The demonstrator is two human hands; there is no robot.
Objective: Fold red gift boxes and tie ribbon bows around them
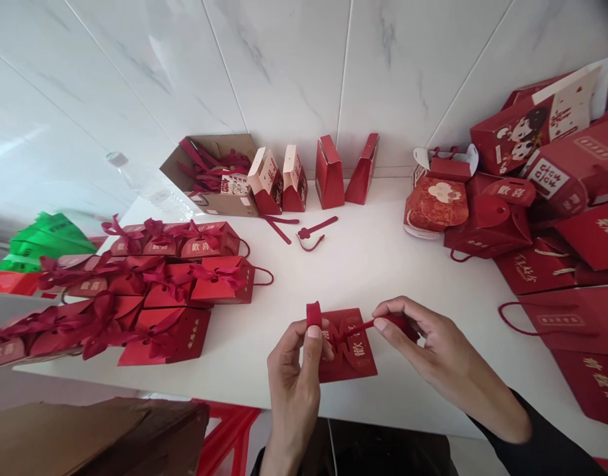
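Note:
A small red gift box (362, 358) with gold characters sits near the front edge of the white table, between my hands. My left hand (299, 370) pinches a loop of dark red ribbon (313, 313) above the box's left side. On the right, my right hand (425, 334) holds the other part of the ribbon between thumb and fingers, pulled out taut from the middle of the box. The ribbon's centre at the box top is partly hidden by my left fingers.
Finished-looking red boxes with bows (168, 330) fill the left. Behind stand a carton of ribbons (225, 203), several small boxes (330, 173) and loose ribbon pieces (316, 228). More red boxes (497, 215) pile up on the right. A clear bottle (150, 185) lies at back left.

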